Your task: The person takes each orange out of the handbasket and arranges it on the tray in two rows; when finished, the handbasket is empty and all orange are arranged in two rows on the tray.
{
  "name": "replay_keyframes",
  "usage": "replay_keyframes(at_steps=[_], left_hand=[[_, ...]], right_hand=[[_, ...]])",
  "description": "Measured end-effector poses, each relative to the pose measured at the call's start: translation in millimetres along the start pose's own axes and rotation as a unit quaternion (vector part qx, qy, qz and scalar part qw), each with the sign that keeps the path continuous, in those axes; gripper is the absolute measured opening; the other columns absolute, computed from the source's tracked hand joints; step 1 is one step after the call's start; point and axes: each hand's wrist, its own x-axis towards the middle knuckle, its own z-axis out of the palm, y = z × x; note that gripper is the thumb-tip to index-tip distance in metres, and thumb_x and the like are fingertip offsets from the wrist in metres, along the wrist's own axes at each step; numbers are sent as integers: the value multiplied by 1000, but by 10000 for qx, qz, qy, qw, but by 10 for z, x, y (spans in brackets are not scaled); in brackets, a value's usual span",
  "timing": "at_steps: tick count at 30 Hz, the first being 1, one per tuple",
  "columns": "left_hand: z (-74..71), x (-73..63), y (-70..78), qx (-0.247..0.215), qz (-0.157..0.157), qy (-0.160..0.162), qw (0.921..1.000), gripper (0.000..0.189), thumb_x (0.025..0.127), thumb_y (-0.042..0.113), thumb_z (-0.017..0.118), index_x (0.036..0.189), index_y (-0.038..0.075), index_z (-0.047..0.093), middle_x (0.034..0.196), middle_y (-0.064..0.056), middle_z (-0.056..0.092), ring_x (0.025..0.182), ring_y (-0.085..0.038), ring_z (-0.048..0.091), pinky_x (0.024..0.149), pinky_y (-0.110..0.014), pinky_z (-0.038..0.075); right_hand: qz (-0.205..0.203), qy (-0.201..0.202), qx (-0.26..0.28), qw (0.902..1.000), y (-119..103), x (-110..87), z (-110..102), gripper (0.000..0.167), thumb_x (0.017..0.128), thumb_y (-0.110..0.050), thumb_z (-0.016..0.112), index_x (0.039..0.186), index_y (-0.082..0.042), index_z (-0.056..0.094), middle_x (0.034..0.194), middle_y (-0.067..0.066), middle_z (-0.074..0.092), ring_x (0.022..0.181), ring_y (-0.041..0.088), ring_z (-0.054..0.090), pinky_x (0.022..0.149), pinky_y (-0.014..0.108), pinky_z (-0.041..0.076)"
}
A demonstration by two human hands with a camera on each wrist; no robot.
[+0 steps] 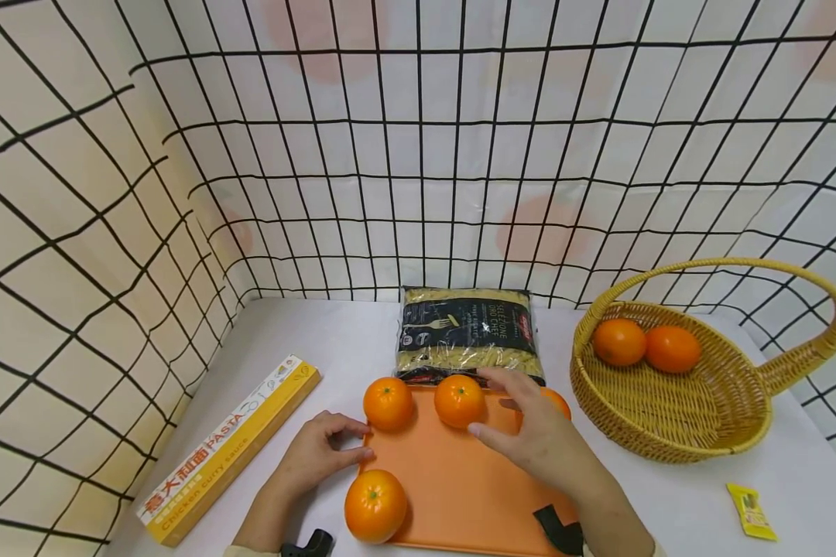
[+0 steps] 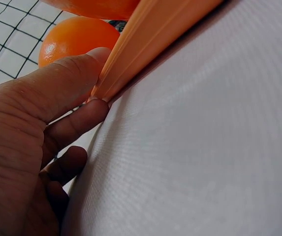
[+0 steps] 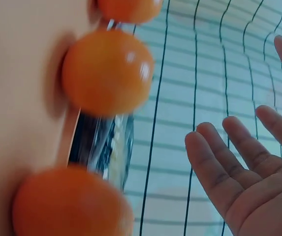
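Note:
My left hand point(image 1: 323, 452) is at the left edge of an orange tray point(image 1: 453, 480). In the left wrist view its thumb and index finger pinch the tray's rim point(image 2: 126, 54). Over the tray's right half hovers my right hand point(image 1: 539, 425), fingers spread, holding nothing; the right wrist view shows its palm point(image 3: 264, 201) apart from the oranges. One orange point(image 1: 388, 404) sits at the tray's back left, another orange point(image 1: 460, 401) at the back middle. A third orange point(image 1: 556, 402) at the back right is partly hidden behind the right hand. Front left is one more orange point(image 1: 375, 507).
A wicker basket point(image 1: 676, 433) with a tall handle stands right, holding two oranges point(image 1: 646, 346). Behind the tray lies a pasta bag point(image 1: 470, 333). A long pasta box point(image 1: 230, 449) lies left, a small yellow packet point(image 1: 751, 512) front right. Black grid mesh point(image 1: 418, 147) surrounds the table.

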Motion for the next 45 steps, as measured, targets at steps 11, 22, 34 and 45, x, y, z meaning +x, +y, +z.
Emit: replay_keyframes(at_steps=[11,22,34,45], left_hand=[[-32,-3,-2,-93,198,-11,9998,26,74,40,91,97,36,78,95,16,70,86,-9,51,76,-23,41],[-17,-1,2,-46,109,-26,9999,27,75,40,90,99,37,78,98,18,70,88,-8,53,79,-23,43],[1,-5,8,-91,50,11,9999,26,74,41,91,97,39,78,97,21,70,89,-9,53,79,-24,44],[-8,-29,10,-137,59,31,9999,26,74,40,91,97,38,78,96,22,70,88,-9,53,78,-23,44]], right_hand=[[-356,943,-790,9918,389,-12,-357,63,89,-27,81,144,-16,53,140,12,56,125,36,58,99,55,53],[-593,1791,-1623,9685,807,-21,-674,57,84,-21,84,134,-9,59,135,19,56,124,42,53,98,69,42],[-75,1509,-2323,9608,1105,6,-1197,63,89,-33,80,139,-7,52,142,27,50,128,53,46,95,75,40],[-14,729,-2913,9539,1338,153,-1581,77,86,-44,81,143,-3,48,141,32,46,125,56,45,97,76,37]])
